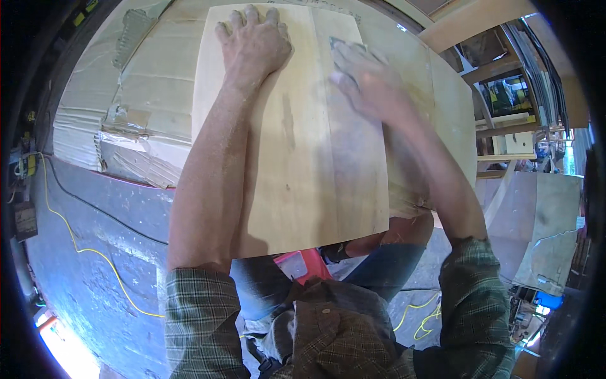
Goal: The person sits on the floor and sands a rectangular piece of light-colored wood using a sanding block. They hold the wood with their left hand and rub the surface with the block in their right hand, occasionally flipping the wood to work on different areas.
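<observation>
A person in plaid sleeves (202, 316) is leaning over a pale wooden panel (284, 158), which is lying flat on a cardboard-covered surface (151, 82), its near edge reaching out over the person's legs (391, 259). The left hand (254, 44) is bearing down near the panel's far end, palm down, fingers spread and pinching nothing. The right hand (372, 79), smeared by motion blur, is lying over a dark flat piece (334, 43) on the panel's right-hand strip; whether its fingers are gripping that piece or merely covering it, one cannot tell.

The panel is looking stiff and moderately light, probably awkward more for its breadth than its weight. Its face is appearing smooth and perhaps a little slippery (specks that look like dust are clinging to the left forearm (211, 151)), so a flat, spread palm is seeming a sound way of steadying it. For lifting, the two long edges are offering the best hold, with the overhanging near edge leaving room for fingers underneath; the corners are likely the easiest parts to dent.
</observation>
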### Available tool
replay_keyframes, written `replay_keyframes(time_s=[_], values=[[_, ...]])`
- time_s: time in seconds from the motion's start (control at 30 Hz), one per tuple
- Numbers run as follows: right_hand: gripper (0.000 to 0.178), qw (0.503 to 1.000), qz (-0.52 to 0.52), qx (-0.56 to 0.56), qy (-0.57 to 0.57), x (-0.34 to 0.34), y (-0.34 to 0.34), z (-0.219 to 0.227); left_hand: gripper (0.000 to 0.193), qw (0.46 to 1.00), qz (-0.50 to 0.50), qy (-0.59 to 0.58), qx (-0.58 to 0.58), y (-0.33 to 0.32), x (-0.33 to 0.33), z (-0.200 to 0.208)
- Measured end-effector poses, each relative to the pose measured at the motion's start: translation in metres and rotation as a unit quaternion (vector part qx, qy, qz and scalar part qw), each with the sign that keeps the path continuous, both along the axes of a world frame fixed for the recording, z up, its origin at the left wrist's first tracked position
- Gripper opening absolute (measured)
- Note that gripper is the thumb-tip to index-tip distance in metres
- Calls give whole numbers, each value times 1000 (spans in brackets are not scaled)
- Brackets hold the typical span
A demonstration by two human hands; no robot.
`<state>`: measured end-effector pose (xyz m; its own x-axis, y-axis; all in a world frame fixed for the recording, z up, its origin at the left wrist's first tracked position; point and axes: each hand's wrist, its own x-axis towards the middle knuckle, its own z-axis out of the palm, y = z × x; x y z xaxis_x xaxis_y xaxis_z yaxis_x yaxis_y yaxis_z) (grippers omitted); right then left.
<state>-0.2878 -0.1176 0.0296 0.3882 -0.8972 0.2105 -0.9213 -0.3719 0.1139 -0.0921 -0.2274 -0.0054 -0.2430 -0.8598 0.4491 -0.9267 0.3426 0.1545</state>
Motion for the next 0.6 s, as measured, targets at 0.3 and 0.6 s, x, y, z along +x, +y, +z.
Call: replay_keyframes(time_s=[0.3, 0.6], values=[[54, 939, -214, 203, -179, -37, -116, 13, 46, 998, -29, 26, 44, 4, -8, 13], [55, 982, -12, 78, -173, 21, 165, 0, 45, 995, -16, 43, 88, 17, -3, 21]])
